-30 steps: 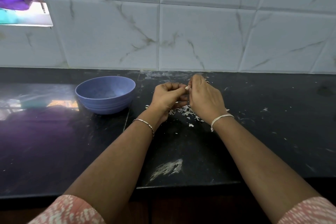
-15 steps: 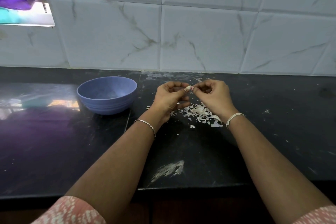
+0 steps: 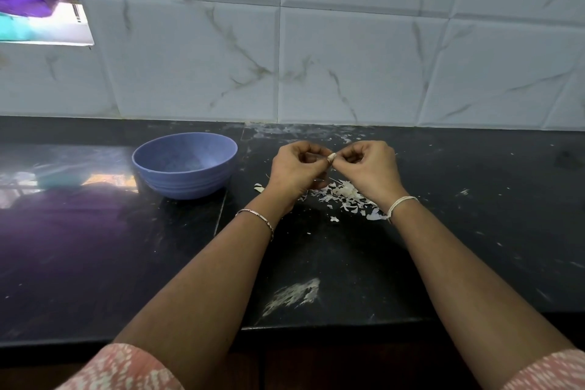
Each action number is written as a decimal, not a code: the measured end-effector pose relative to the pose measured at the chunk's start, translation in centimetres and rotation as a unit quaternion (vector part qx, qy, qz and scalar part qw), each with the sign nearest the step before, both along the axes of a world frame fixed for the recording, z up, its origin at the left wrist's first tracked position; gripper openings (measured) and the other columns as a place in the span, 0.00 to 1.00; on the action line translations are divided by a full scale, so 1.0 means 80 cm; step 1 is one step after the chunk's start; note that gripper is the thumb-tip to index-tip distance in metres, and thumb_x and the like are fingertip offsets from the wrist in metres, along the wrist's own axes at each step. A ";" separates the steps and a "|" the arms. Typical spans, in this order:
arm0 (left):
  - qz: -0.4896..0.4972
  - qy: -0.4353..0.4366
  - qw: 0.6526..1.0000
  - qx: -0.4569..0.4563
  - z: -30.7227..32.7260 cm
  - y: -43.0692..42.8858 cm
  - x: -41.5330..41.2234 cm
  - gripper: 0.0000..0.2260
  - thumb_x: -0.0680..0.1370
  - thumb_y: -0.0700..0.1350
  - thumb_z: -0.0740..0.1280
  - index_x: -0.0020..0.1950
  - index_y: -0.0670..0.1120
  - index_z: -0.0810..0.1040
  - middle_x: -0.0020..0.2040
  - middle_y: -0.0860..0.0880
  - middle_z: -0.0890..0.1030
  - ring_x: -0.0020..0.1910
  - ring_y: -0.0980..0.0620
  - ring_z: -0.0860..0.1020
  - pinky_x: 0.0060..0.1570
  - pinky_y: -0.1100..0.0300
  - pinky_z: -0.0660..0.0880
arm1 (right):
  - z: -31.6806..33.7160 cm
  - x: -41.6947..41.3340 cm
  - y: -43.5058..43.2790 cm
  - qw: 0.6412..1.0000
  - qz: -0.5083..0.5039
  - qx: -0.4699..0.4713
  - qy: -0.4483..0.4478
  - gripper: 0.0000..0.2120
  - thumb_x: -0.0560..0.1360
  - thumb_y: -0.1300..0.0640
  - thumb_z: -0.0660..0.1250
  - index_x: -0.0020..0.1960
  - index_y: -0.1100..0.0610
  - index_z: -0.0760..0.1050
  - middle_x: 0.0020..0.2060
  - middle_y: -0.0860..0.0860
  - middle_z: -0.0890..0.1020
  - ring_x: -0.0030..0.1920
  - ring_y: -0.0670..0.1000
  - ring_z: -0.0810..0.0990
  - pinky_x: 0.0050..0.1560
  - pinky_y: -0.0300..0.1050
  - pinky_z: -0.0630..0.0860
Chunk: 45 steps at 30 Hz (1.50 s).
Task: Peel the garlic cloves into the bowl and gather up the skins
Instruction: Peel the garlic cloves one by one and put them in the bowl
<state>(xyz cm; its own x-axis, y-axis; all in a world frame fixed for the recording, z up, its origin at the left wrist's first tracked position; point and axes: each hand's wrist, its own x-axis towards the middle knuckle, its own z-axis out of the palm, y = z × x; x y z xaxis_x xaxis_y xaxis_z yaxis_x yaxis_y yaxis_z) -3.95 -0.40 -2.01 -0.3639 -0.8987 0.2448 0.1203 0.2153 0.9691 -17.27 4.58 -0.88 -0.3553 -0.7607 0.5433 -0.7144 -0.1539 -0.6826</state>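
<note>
Centre frame, we see the left hand [image 3: 294, 171] and right hand [image 3: 371, 168], fingers curled, both pinching a small pale garlic clove [image 3: 331, 157], mostly hidden. Papery white skins [image 3: 345, 196] lie beneath them, with a round ribbed blue bowl [image 3: 185, 182] at left.

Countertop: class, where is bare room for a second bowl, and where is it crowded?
Free: countertop left of the left hand, nearer than the blue bowl; also right of the right hand, specks only. Crowded: garlic skins beneath those hands, which pinch a clove.
</note>
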 end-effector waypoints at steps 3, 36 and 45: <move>0.008 0.005 1.000 0.002 0.000 -0.001 0.000 0.04 0.75 0.35 0.72 0.49 0.37 0.82 0.36 0.44 0.79 0.32 0.51 0.77 0.35 0.58 0.78 | -0.001 -0.003 -0.001 1.000 0.016 0.001 -0.015 0.02 0.71 0.56 0.75 0.39 0.53 0.84 0.33 0.46 0.84 0.34 0.42 0.81 0.38 0.34 0.77; -0.041 0.081 0.988 0.123 0.007 0.003 0.004 0.02 0.75 0.35 0.70 0.46 0.41 0.80 0.41 0.45 0.81 0.29 0.55 0.75 0.37 0.56 0.82 | -0.009 0.007 -0.009 1.000 0.019 -0.012 -0.005 0.04 0.75 0.59 0.68 0.43 0.59 0.80 0.36 0.51 0.81 0.37 0.47 0.77 0.39 0.37 0.73; -0.009 0.006 0.999 0.047 0.005 0.004 0.001 0.02 0.78 0.38 0.69 0.49 0.41 0.82 0.41 0.46 0.81 0.30 0.54 0.77 0.35 0.56 0.82 | -0.007 0.003 -0.005 0.997 0.000 -0.027 0.076 0.03 0.74 0.61 0.68 0.43 0.58 0.80 0.35 0.50 0.81 0.36 0.48 0.78 0.40 0.42 0.75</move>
<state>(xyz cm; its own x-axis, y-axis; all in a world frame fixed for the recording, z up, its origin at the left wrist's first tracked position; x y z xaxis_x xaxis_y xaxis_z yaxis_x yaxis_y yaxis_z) -3.90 -0.10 -1.63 -0.3778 -0.9112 0.1639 0.1345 0.1212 0.9835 -17.05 4.22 -1.42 -0.2659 -0.7284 0.6315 -0.8084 -0.1883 -0.5576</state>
